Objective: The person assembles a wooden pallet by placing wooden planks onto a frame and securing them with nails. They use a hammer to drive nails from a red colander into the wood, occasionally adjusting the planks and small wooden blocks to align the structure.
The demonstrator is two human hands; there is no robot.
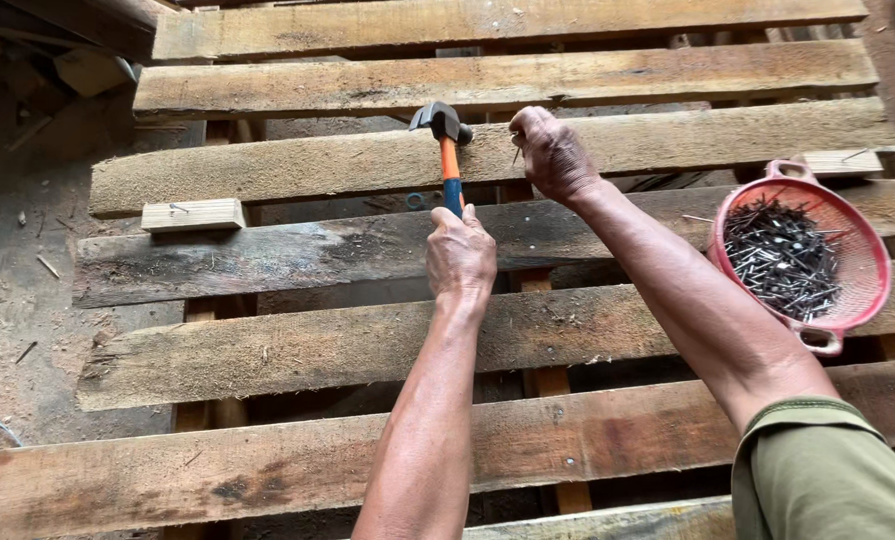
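Observation:
My left hand (460, 252) grips the orange and blue handle of a claw hammer (446, 140), whose black head is raised just above a rough wooden plank (268, 168). My right hand (553, 152) pinches a nail (516, 155) upright on that same plank, just right of the hammer head. Both arms reach forward over a pallet of spaced planks (298, 345).
A red plastic colander (863, 250) full of several loose nails rests on the planks at the right. A small wooden block (193, 214) with a nail in it lies at the left. Dusty ground with scraps (18, 290) lies left of the pallet.

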